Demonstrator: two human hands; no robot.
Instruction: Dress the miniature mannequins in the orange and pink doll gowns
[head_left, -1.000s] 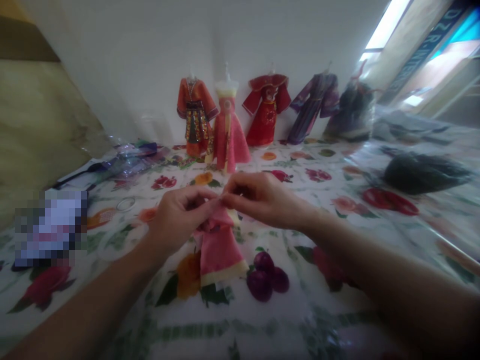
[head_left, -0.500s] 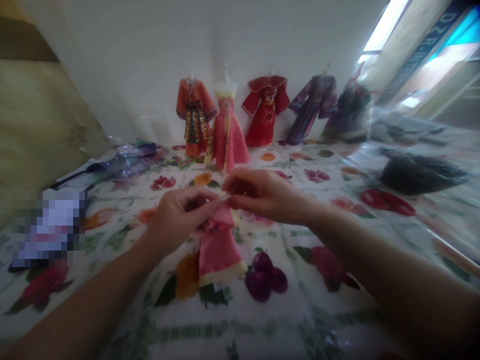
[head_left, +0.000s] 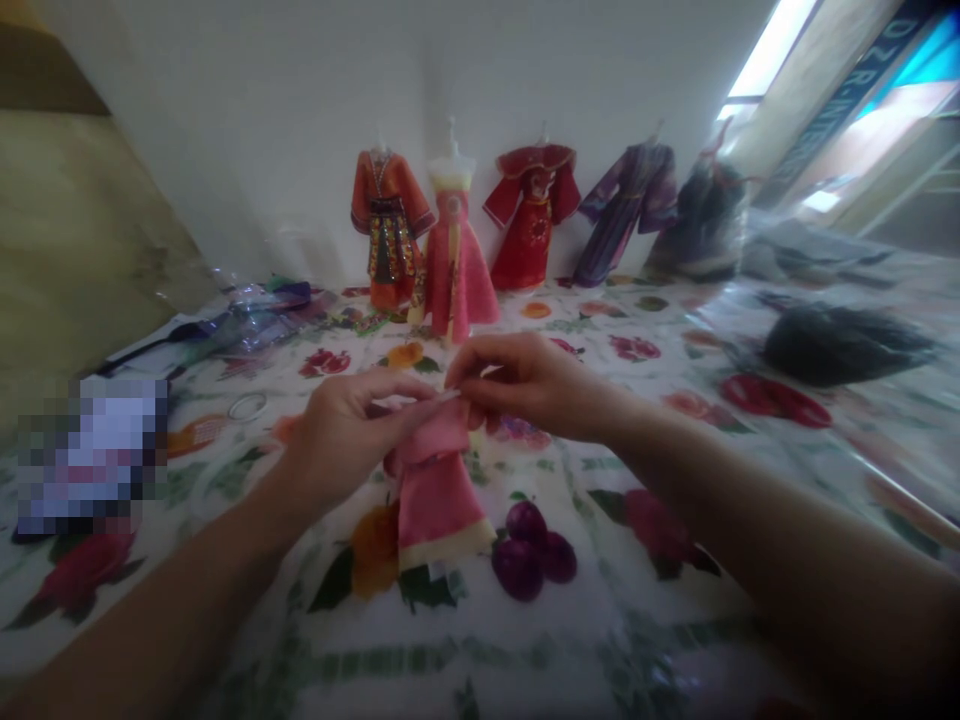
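Note:
A small pink doll garment [head_left: 442,500] with a cream hem hangs from my fingers over the tablecloth [head_left: 540,650]. My left hand [head_left: 352,425] pinches its upper edge from the left, thumb laid along the cloth. From the right, my right hand [head_left: 510,385] has its thumb and fingertips closed at the same top edge, close against the left fingertips. Whether anything small sits between the right fingertips is too blurred to see. Just beyond my hands stands a doll form in a pink strapless dress [head_left: 465,265] with a cream band.
Along the wall stand doll forms in an orange outfit [head_left: 392,220], a red robe [head_left: 532,220] and a purple robe [head_left: 630,215]. At left lie a blurred-out phone-like object [head_left: 97,455], a ring [head_left: 247,406] and clear plastic wrapping [head_left: 259,320]. A dark bundle [head_left: 844,345] rests at right.
Both hands stay at the garment's top edge with only slight finger shifts. The upper pink cloth now shows a little more below my fingers, and the view has tilted very slightly.

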